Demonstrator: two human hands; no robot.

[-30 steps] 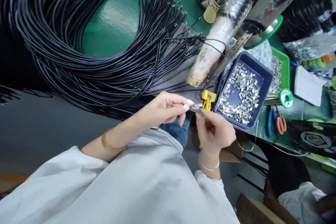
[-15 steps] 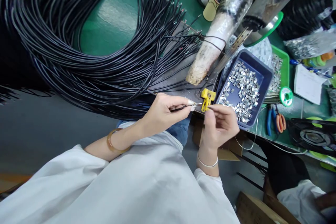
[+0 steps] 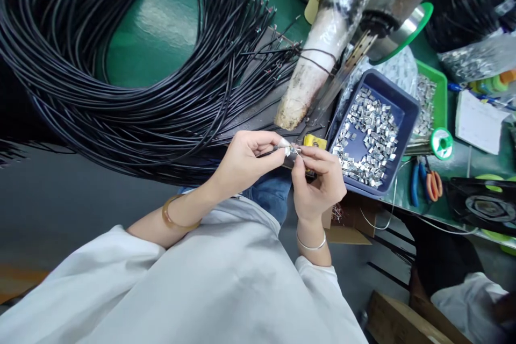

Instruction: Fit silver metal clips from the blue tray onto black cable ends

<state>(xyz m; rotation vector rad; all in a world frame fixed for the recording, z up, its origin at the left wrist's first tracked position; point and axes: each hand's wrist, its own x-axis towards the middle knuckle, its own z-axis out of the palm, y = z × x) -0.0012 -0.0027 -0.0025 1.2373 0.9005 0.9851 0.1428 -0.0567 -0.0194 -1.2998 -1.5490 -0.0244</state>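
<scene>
My left hand point(image 3: 244, 164) pinches a black cable point(image 3: 266, 153) close to its stripped end. The fingertips look wrapped in something white. My right hand point(image 3: 318, 185) meets it there, thumb and fingers closed on the thin bare wires point(image 3: 297, 149) that stick out of the cable. Just beyond the right fingers sits a yellow tool point(image 3: 315, 142) at the table edge, its lower part hidden by the hand. A large bundle of black cables point(image 3: 161, 113) curves over the table to the left of both hands.
Right of my hands stands a dark blue tray point(image 3: 408, 98) of small metal pieces. Behind it are a green tray point(image 3: 441, 88) and a solder spool point(image 3: 442, 143). A worn white cylinder point(image 3: 308, 72) juts toward me. Pliers point(image 3: 415, 185) lie at the right; cardboard boxes point(image 3: 397, 317) stand below.
My right hand has moved left, from the yellow tool to the cable end, and now pinches the wires. The left hand still holds the cable. The view has shifted slightly.
</scene>
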